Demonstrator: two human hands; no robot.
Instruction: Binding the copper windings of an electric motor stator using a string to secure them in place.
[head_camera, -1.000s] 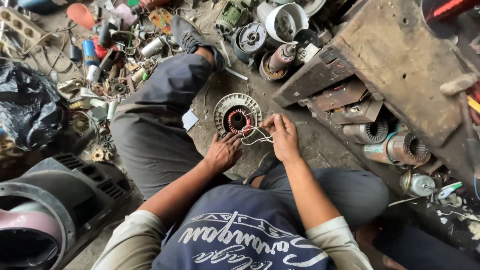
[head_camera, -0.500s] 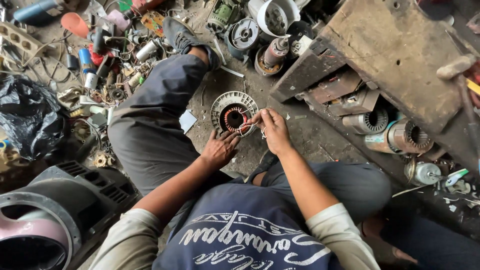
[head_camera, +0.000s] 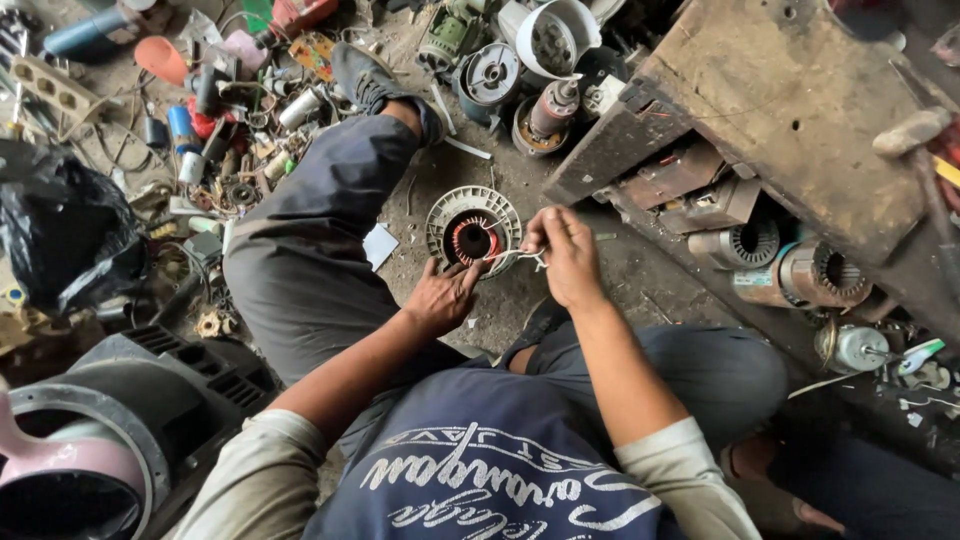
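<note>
A round motor stator (head_camera: 472, 233) with copper windings at its centre lies on the dirty floor between the person's knees. The left hand (head_camera: 440, 296) rests at its near rim, fingers loosely spread. The right hand (head_camera: 565, 255), just right of it, pinches thin white wire (head_camera: 515, 258) between closed fingertips beside the wooden bench (head_camera: 790, 110).

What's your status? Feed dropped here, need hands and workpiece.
Left hand braces stator rim. Right hand pinches white wire leads beside it. Nothing between hands and stator.
</note>
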